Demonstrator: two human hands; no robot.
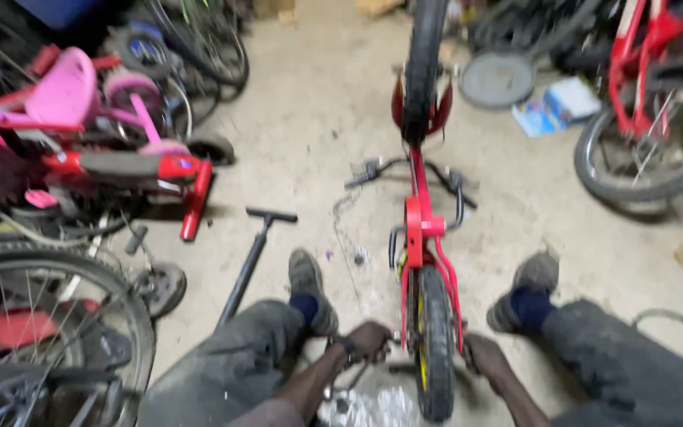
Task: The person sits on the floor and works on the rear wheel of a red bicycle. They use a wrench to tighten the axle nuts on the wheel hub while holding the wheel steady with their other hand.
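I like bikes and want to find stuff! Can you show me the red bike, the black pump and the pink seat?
red bike (414, 225): head view, on its red frame, upside down on the floor.
black pump (248, 265): head view, on its long barrel.
pink seat (65, 91): head view, on the seat's back.

A black floor pump (250, 257) lies on the concrete floor (310, 119), its handle pointing away. To the left, pink and red children's bikes (81, 134) are piled together, and a large spoked wheel (41, 332) fills the lower left corner. At the upper right a red bicycle frame with its wheel (650, 134) stands near a round grey disc (497, 79) and a blue and white packet (559, 107). A thin metal ring (673, 328) lies at the right edge.
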